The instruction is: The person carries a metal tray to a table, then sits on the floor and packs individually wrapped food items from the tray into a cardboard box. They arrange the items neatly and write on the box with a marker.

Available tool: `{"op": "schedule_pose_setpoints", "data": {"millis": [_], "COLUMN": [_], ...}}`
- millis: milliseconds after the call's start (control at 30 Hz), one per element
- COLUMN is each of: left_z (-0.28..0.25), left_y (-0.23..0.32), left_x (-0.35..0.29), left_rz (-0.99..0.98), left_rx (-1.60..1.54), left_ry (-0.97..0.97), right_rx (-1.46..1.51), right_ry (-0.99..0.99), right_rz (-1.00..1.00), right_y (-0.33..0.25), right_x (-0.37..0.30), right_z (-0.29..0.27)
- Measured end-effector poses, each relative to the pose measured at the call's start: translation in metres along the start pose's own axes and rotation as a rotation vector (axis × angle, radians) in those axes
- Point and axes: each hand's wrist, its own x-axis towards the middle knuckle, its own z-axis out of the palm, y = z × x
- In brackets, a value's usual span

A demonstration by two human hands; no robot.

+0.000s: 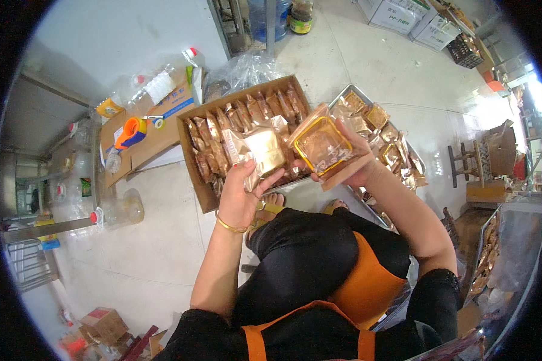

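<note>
Over the near part of a cardboard box, my left hand [242, 191] is closed on a shiny gold sealed packet [265, 150]. To its right, my right hand [358, 157] grips another sealed packet [324, 147], clear-faced with a yellow square outline and pale printing. The two packets are close side by side, both tilted toward me. Below them, the cardboard box [193, 180] holds rows of similar gold-brown packets [244, 114] standing on edge. Behind my right hand, a metal tray [417, 157] carries loose packets [391, 153] in a heap. My hands partly cover the box and tray.
On the left lie flattened cardboard [141, 153], an orange-and-blue tape dispenser [131, 132] and clear plastic bottles [123, 212]. A crumpled clear plastic bag [241, 75] sits behind the box. White cartons [397, 15] stand far right, and a wooden stool [473, 161] is at the right.
</note>
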Motion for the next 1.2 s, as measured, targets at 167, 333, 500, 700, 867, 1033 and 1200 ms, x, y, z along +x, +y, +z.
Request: {"op": "schedule_pose_setpoints", "data": {"millis": [167,333,500,700,867,1033,1200], "left_z": [-0.006,-0.008,-0.007,-0.005,0.000,-0.024,-0.022], "left_y": [0.000,-0.031,-0.024,-0.023,-0.028,-0.048,-0.040], "left_x": [-0.004,0.018,0.053,0.102,0.133,0.136,0.109], "left_rz": [-0.088,-0.090,-0.319,-0.461,-0.668,-0.511,-0.393], "left_rx": [0.134,0.684,0.840,1.183,1.249,1.098,1.325], "left_ry": [0.063,-0.076,-0.065,-0.189,-0.224,-0.195,-0.199], "right_rx": [-0.102,-0.500,-0.700,-1.083,-1.078,-1.238,-1.385], "right_ry": [0.093,0.450,0.371,0.325,0.401,0.600,0.516], "right_rz": [0.139,0.401,0.442,0.557,0.705,0.593,0.520], "right_y": [0.003,0.003,-0.012,-0.031,-0.046,-0.037,-0.042], "right_x": [0.009,0.030,0.030,0.035,0.055,0.059,0.033], "right_z": [-0.007,-0.018,-0.003,-0.027,-0.048,-0.039,-0.028]}}
